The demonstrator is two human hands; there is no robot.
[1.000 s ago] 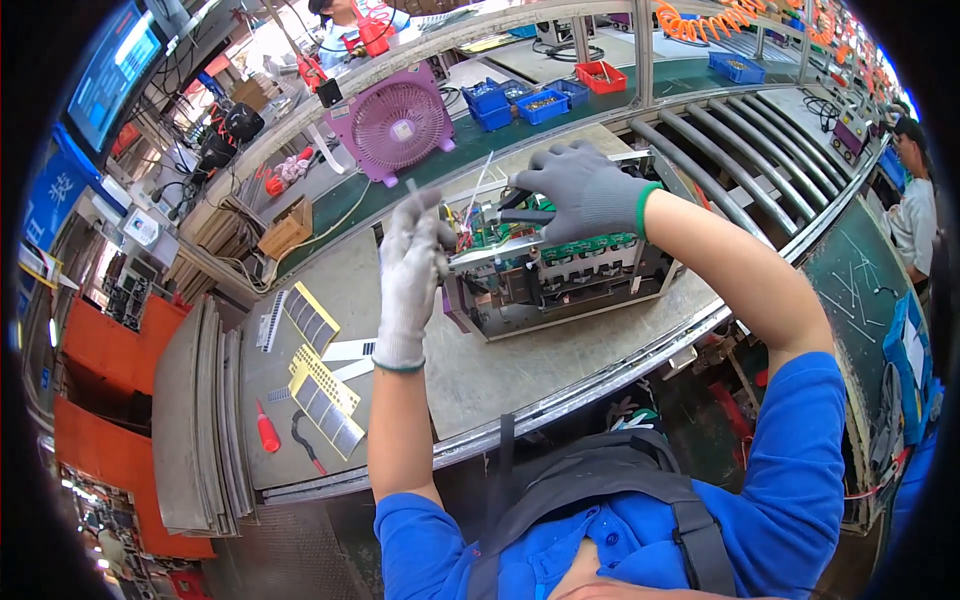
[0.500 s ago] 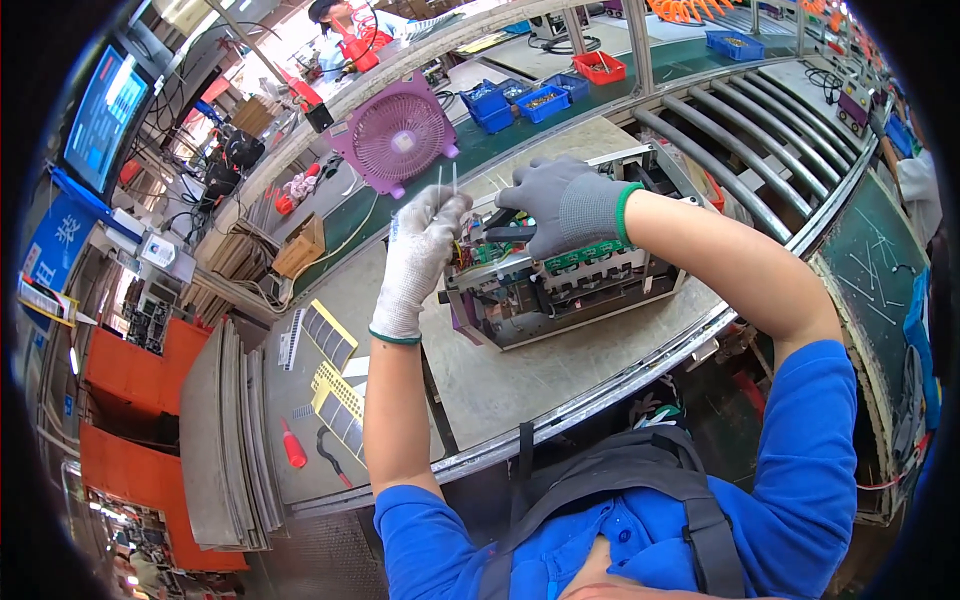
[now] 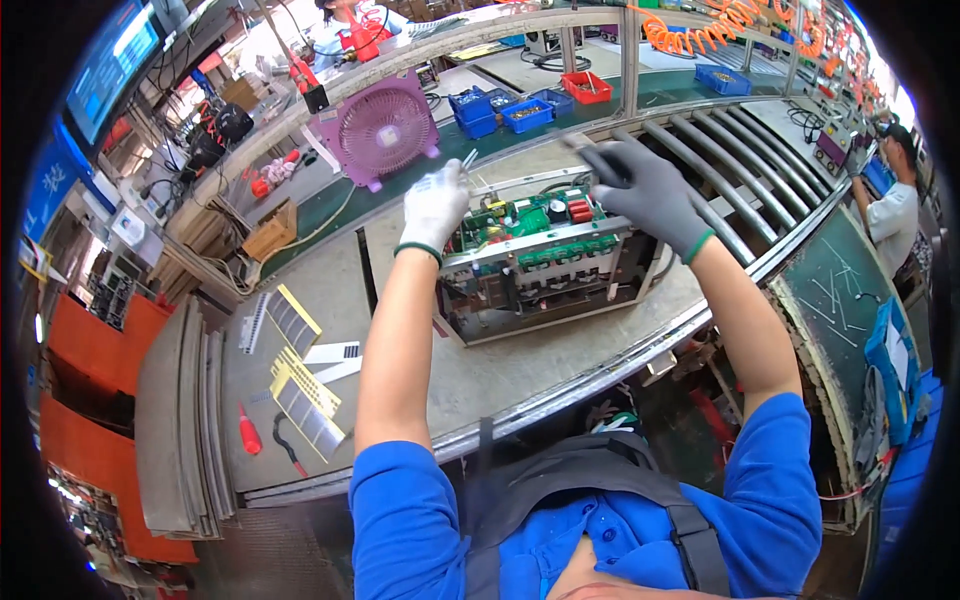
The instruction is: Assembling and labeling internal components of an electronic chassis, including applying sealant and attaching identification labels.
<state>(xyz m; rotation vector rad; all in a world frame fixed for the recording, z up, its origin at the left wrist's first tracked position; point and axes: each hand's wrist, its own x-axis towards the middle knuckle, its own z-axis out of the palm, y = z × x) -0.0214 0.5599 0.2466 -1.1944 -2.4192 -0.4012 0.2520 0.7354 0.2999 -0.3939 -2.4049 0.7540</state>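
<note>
My left hand (image 3: pixel 434 210), in a white glove, is closed around thin pale strips that look like cable ties (image 3: pixel 470 158); their ends stick up past the fingers. It is at the left end of an open metal chassis (image 3: pixel 545 242). A green circuit board (image 3: pixel 522 222) with red and black components shows in the chassis top. My right hand (image 3: pixel 655 195), gloved in grey, grips a dark hand tool (image 3: pixel 598 160) above the chassis's right end. Motion blurs that tool; its shape resembles pliers.
A purple fan (image 3: pixel 388 135) stands behind the chassis, with blue parts bins (image 3: pixel 527 116) and a red bin (image 3: pixel 587 88) farther back. Metal rollers (image 3: pixel 700 195) run to the right. Yellow-edged panels (image 3: pixel 305 400) and a red-handled tool (image 3: pixel 249 432) lie left. A person (image 3: pixel 893 205) is far right.
My right hand has lifted off the board and moved right with the dark tool, uncovering the components. My left hand stays by the chassis's left end, still holding the strips. The whole view has shifted.
</note>
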